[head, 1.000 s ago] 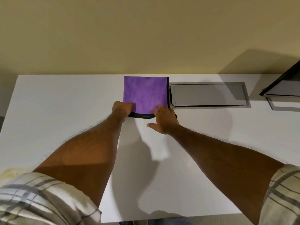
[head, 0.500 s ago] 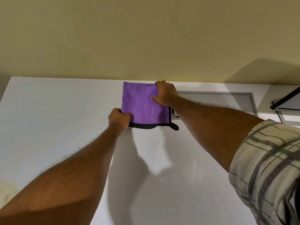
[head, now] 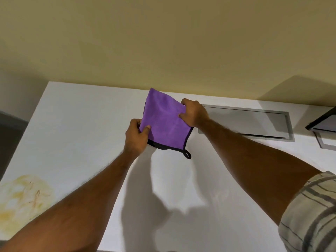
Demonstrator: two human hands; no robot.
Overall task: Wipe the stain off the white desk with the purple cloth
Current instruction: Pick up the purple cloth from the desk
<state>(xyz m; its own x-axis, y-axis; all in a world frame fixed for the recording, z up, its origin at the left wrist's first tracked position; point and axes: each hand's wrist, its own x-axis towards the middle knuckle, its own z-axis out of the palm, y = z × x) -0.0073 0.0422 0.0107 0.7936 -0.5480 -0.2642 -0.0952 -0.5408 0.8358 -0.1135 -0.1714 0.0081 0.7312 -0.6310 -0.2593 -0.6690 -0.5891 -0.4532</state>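
The purple cloth (head: 163, 120), folded and edged in black with a small loop at one corner, hangs in the air above the white desk (head: 76, 128) near its back edge. My left hand (head: 136, 137) pinches its lower left corner. My right hand (head: 193, 112) grips its right edge. A yellowish smeared stain (head: 23, 199) spreads over the desk's near left part, well to the left of both hands.
A grey rectangular cable flap (head: 247, 122) is set into the desk just right of my right hand. A dark monitor corner (head: 321, 122) and its base stand at the far right. A beige wall rises behind the desk.
The cloth lay flat on the desk; both hands have lifted it clear and tilted it. My right hand closed on its right edge. The view shifted, bringing the stain into sight.
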